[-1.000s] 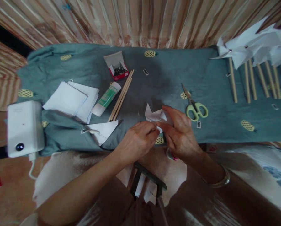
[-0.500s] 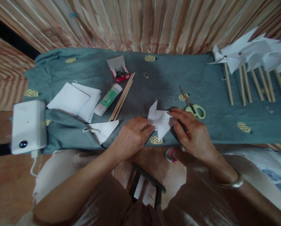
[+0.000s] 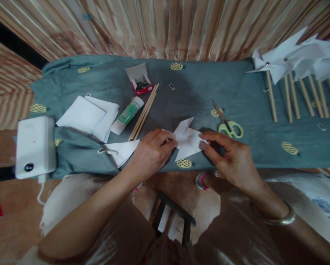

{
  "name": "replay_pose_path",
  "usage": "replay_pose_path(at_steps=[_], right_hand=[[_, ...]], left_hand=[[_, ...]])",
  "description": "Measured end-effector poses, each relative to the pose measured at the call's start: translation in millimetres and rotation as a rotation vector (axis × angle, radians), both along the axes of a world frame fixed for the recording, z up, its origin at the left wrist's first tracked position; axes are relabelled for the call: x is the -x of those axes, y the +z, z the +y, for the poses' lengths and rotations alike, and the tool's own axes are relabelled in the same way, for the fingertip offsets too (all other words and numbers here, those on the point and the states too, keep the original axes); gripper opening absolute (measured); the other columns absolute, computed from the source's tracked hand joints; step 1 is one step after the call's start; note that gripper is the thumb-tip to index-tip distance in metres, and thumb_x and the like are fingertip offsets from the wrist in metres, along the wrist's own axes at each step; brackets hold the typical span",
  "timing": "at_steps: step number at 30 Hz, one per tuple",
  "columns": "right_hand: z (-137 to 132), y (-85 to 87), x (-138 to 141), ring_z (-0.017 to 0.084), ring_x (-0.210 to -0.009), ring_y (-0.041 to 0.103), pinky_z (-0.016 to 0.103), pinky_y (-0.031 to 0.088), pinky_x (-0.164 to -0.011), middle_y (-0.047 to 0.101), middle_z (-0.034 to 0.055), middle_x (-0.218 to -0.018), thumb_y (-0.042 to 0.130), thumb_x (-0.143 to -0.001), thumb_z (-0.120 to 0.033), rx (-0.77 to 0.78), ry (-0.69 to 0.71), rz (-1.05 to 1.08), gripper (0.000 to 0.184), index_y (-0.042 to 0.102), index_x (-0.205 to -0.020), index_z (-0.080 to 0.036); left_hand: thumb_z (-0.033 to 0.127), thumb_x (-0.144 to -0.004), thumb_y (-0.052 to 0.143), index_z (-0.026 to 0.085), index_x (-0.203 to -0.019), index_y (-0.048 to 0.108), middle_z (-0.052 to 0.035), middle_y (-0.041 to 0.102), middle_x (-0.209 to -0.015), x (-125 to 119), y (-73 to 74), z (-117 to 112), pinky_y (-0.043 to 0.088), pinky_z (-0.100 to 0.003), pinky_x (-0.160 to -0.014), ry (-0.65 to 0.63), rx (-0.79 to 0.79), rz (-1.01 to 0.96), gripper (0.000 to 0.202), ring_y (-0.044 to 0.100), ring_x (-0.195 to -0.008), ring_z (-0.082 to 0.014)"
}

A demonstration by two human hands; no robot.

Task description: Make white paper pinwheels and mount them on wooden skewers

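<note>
Between my two hands is a white paper pinwheel (image 3: 186,141) with folded, pointed blades, low over the cloth near the table's front edge. My left hand (image 3: 155,149) pinches its left side between thumb and fingers. At its right side, my right hand (image 3: 228,152) grips a blade by the fingertips. Green-handled scissors (image 3: 228,123) lie just beyond my right hand. Left of the pinwheel, thin wooden sticks (image 3: 143,112) rest beside a glue stick (image 3: 127,115). A cut piece of white paper (image 3: 125,151) lies by my left wrist.
A small open red box (image 3: 141,85) of metal pins stands at the back. Stacked white paper squares (image 3: 82,116) and a white power bank (image 3: 35,147) with a cable are at the left. Several finished pinwheels (image 3: 294,60) on sticks lie at the right of the green cloth (image 3: 198,92).
The pinwheel has turned slightly, with its blades at a new angle. My right thumb and fingers have closed onto its right blade, and my left hand has shifted a little up and left.
</note>
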State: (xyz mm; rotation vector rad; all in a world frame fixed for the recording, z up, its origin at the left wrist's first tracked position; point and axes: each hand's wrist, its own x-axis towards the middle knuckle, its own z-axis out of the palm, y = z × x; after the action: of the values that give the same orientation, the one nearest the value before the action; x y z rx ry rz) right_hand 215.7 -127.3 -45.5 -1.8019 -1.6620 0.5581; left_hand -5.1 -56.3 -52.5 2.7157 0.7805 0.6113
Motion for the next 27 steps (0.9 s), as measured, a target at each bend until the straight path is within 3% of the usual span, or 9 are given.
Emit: replay_pose_path(at_steps=[3, 8, 12, 15, 17, 20, 24, 27], right_hand=[[-1.0, -4.9, -1.3, 0.019, -0.071, 0.068, 0.034, 0.055, -0.070, 0.074, 0.0035, -0.087, 0.065, -0.084, -0.032, 0.072, -0.069, 0.089, 0.020, 0.072, -0.101, -0.023], [1.5, -13.3, -1.8, 0.015, -0.069, 0.063, 0.028, 0.051, -0.064, 0.069, 0.0012, -0.081, 0.070, -0.080, -0.032, 0.119, -0.104, 0.321, 0.020, 0.072, -0.097, -0.023], [8.7, -11.1, -1.6, 0.012, -0.063, 0.057, 0.024, 0.046, -0.054, 0.062, -0.0018, -0.071, 0.074, -0.074, -0.029, 0.041, -0.173, 0.492, 0.014, 0.072, -0.086, -0.024], [14.5, -3.8, -0.8, 0.012, -0.063, 0.058, 0.024, 0.049, -0.057, 0.063, -0.0028, -0.069, 0.075, -0.073, -0.026, -0.030, -0.210, 0.541, 0.011, 0.072, -0.084, -0.025], [17.3, 1.6, 0.6, 0.012, -0.063, 0.060, 0.025, 0.051, -0.060, 0.065, -0.0028, -0.070, 0.074, -0.074, -0.024, -0.067, -0.224, 0.564, 0.010, 0.072, -0.084, -0.025], [20.3, 8.2, 4.2, 0.011, -0.062, 0.060, 0.024, 0.051, -0.060, 0.066, -0.0032, -0.069, 0.075, -0.073, -0.022, -0.102, -0.239, 0.587, 0.011, 0.072, -0.084, -0.025], [22.9, 12.2, 12.7, 0.010, -0.061, 0.059, 0.024, 0.051, -0.060, 0.066, -0.0034, -0.068, 0.075, -0.072, -0.021, -0.134, -0.241, 0.613, 0.012, 0.073, -0.083, -0.025], [23.8, 12.3, 20.7, 0.011, -0.064, 0.061, 0.026, 0.055, -0.063, 0.068, -0.0026, -0.071, 0.075, -0.072, -0.022, -0.126, -0.217, 0.626, 0.011, 0.073, -0.083, -0.025]], left_hand=[[0.015, -0.093, 0.050, 0.014, -0.102, 0.068, -0.0113, 0.067, -0.101, 0.2, -2.1, 0.1, 0.053, -0.036, -0.080, 0.003, 0.029, -0.014, 0.020, 0.060, -0.091, -0.0205], [0.020, -0.093, 0.053, 0.017, -0.111, 0.066, -0.0112, 0.066, -0.108, 1.0, -4.1, 1.6, 0.052, -0.040, -0.088, 0.053, 0.156, -0.086, 0.023, 0.061, -0.101, -0.0225], [0.032, -0.085, 0.067, 0.023, -0.129, 0.056, -0.0113, 0.058, -0.132, 2.0, -7.6, 6.0, 0.043, -0.047, -0.104, 0.220, 0.293, -0.287, 0.046, 0.052, -0.122, -0.0275], [0.042, -0.074, 0.078, 0.026, -0.139, 0.046, -0.0120, 0.048, -0.145, 0.4, -11.2, 9.4, 0.040, -0.048, -0.107, 0.372, 0.520, -0.543, 0.073, 0.046, -0.131, -0.0307], [0.044, -0.070, 0.080, 0.027, -0.140, 0.044, -0.0126, 0.046, -0.147, -2.5, -11.6, 10.5, 0.041, -0.047, -0.106, 0.439, 0.736, -0.710, 0.080, 0.048, -0.131, -0.0304], [0.040, -0.067, 0.082, 0.023, -0.135, 0.050, -0.0134, 0.053, -0.141, -8.9, -7.2, 9.8, 0.041, -0.045, -0.106, 0.492, 1.031, -0.892, 0.077, 0.053, -0.127, -0.0284], [0.034, -0.068, 0.081, 0.017, -0.112, 0.068, -0.0110, 0.070, -0.117, -18.5, 2.8, 7.0, 0.043, -0.041, -0.104, 0.364, 1.357, -0.999, 0.049, 0.063, -0.113, -0.0255], [0.032, -0.064, 0.084, 0.015, -0.096, 0.074, -0.0091, 0.076, -0.098, -23.2, 5.7, 5.2, 0.047, -0.041, -0.098, 0.326, 1.481, -1.060, 0.038, 0.068, -0.100, -0.0250]])
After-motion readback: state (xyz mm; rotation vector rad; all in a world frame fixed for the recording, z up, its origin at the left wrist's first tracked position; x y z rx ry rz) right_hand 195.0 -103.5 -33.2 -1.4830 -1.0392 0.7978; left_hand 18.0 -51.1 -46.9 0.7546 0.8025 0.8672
